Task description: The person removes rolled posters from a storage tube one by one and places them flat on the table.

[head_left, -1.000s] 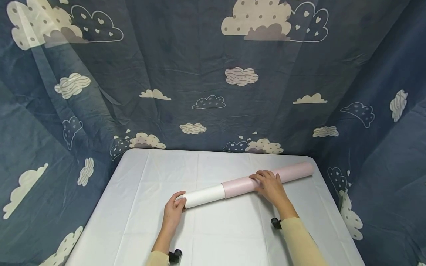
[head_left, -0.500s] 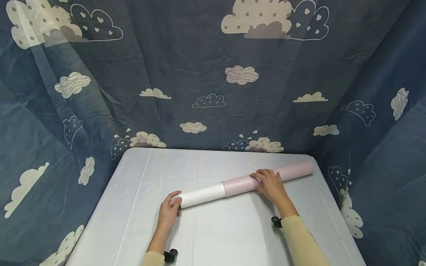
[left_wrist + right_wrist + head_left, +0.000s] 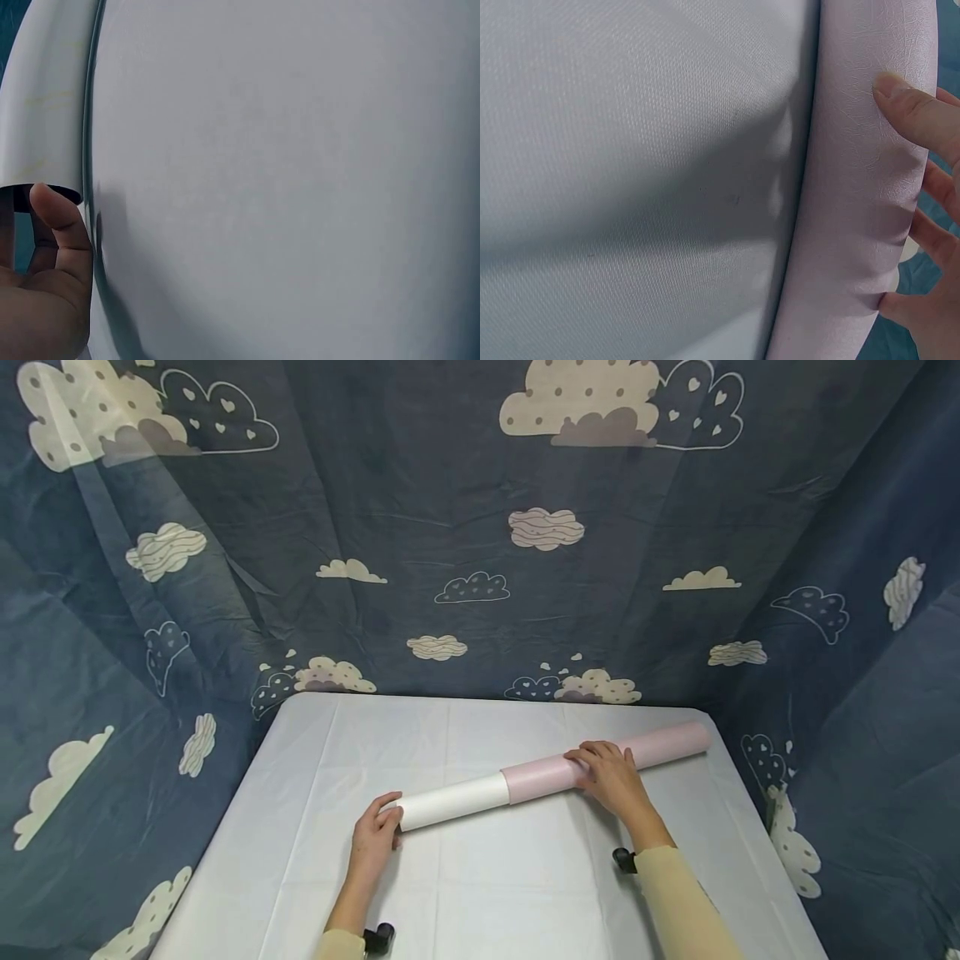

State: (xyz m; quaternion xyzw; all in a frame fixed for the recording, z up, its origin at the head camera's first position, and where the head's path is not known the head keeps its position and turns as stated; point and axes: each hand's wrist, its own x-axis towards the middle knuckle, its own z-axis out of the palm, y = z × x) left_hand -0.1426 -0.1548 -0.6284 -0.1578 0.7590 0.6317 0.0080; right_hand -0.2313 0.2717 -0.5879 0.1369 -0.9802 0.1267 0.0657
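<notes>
A long pink tube [image 3: 671, 744] with a finely creased surface lies slantwise on the table. Out of its left end sticks a smooth white tube [image 3: 455, 801], narrower than the pink one. My left hand [image 3: 371, 841] pinches the white tube's open left end; in the left wrist view the thumb touches the hollow rim and other fingertips are partly hidden at the opening. My right hand [image 3: 617, 783] holds the pink tube near its middle. Thumb [image 3: 911, 109] and fingers press its surface in the right wrist view, with the far fingers partly hidden behind it.
A white cloth with fold creases covers the table [image 3: 517, 877]. Behind it and on both sides hangs a dark blue curtain [image 3: 405, 477] with cloud prints. Each wrist bears a small black camera [image 3: 624, 860].
My left hand has moved left with the white tube's end, and a longer stretch of white shows outside the pink tube. My right hand and the pink tube have stayed almost still.
</notes>
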